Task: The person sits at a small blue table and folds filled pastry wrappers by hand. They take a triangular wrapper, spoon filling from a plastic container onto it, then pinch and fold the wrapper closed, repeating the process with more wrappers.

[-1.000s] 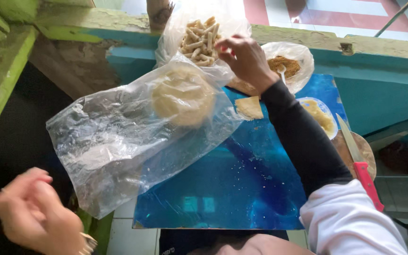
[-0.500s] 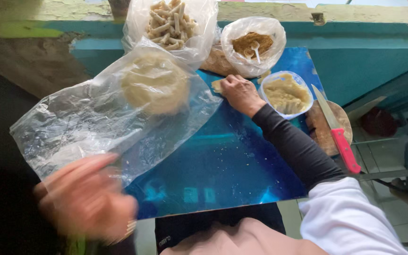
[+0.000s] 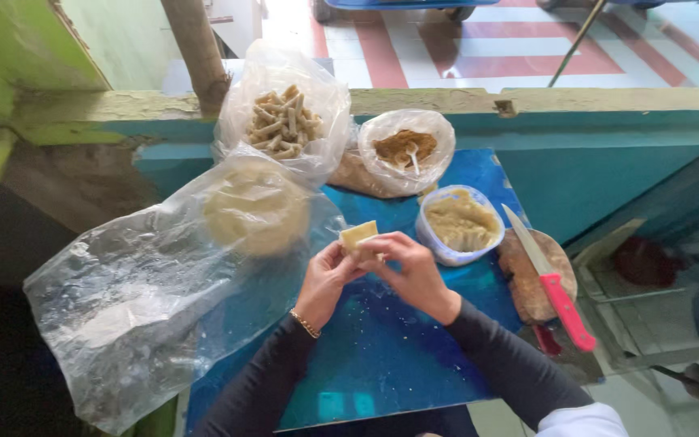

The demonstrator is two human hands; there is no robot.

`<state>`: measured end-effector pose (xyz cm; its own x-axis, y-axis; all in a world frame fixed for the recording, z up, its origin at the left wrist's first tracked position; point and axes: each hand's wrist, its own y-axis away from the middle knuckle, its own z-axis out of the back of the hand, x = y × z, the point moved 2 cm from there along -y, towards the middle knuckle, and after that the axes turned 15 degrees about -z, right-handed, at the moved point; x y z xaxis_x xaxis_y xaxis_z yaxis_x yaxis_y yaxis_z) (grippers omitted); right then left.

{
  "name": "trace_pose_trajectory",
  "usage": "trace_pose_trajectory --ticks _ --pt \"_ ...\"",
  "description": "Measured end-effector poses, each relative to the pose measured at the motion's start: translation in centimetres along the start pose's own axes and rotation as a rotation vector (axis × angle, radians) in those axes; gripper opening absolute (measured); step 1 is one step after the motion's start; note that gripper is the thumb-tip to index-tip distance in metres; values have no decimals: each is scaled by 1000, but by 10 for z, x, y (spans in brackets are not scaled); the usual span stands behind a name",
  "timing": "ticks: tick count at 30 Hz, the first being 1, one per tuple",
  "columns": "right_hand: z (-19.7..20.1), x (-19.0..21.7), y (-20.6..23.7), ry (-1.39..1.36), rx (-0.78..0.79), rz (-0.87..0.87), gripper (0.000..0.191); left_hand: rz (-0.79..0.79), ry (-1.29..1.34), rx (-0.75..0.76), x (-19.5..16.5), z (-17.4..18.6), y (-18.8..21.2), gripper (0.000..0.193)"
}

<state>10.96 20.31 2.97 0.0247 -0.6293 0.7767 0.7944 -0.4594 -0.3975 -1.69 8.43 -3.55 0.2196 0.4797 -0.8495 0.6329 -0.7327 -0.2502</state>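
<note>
Pastry wrapper [image 3: 359, 235], a small pale square, sits pinched between both hands above the middle of the blue tabletop [image 3: 382, 356], one corner sticking up past the fingertips. Closest to me are the two dark sleeves [image 3: 503, 364] reaching in from the bottom edge. The left hand [image 3: 327, 277], with a thin bracelet [image 3: 307, 324] at the wrist, grips the wrapper's left side with thumb and fingers closed narrow on it. The right hand [image 3: 414, 273] curls over the right side, fingers folded down onto the same piece, so the two hands touch around it.

Off to the left, a large clear plastic bag [image 3: 123, 307] lies crumpled across the table edge, and inside its far end rests a round stack of pale wrappers [image 3: 256, 212]. To the right of the hands, a knife with a pink handle [image 3: 556, 295] lies on a small round wooden board [image 3: 531, 275], blade pointing away. Just beside the right hand stands a plastic tub of beige filling [image 3: 459, 222].

Farther back, against the teal ledge [image 3: 576, 129], a clear bag holds brown crumbly filling with a white spoon [image 3: 406, 150] stuck in it, and beside that on the left a taller bag of rolled, stick-shaped pastries [image 3: 281, 121] leans near a wooden post [image 3: 197, 48]. Beyond the ledge runs a tiled floor with red stripes [image 3: 487, 48].
</note>
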Motion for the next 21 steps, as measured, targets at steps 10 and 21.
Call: trace_pose_trajectory --ticks 10,21 --pt "1 -25 -6 -47 97 -38 21 36 -7 130 -4 13 0 30" --pt "5 -18 -6 -63 129 -55 25 3 -106 239 -13 16 1 19"
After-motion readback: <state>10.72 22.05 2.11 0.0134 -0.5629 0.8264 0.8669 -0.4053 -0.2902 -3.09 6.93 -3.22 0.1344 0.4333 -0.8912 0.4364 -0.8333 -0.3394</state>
